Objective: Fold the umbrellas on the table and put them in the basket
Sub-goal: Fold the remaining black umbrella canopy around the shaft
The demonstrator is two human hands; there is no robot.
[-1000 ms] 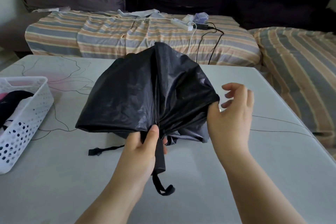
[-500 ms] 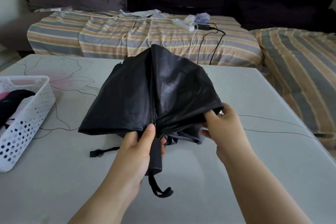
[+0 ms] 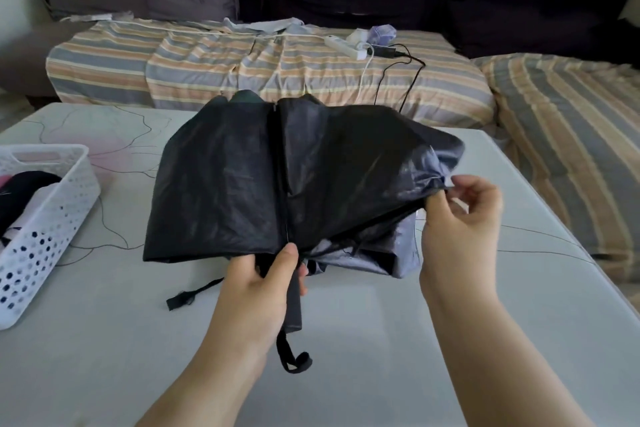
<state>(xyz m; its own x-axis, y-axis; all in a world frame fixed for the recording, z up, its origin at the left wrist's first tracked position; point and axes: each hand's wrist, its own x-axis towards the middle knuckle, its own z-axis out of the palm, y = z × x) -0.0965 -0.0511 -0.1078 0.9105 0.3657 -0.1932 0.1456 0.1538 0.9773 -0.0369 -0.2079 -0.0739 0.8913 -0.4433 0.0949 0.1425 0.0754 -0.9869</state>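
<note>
A black umbrella (image 3: 263, 177), collapsed but with its canopy loose and spread, lies over the middle of the grey table (image 3: 104, 340). My left hand (image 3: 256, 291) grips its black handle near the canopy's lower edge; the wrist strap hangs below. My right hand (image 3: 457, 218) pinches the canopy's right edge and pulls a fold out to the right, showing the silver-grey lining. The closing strap lies on the table to the left of the handle. A white perforated basket (image 3: 65, 198) stands at the left edge, holding dark and white items.
Behind the table runs a sofa with a striped cover (image 3: 207, 69) and dark cushions. A white power strip (image 3: 346, 45) with cables lies on it. A second striped seat (image 3: 571, 121) is at the right, beyond the table's edge.
My right hand, open beside the canopy a second ago, took hold of its right edge and has pulled it outward to the right. The canopy is spread wider. My left hand stayed on the handle.
</note>
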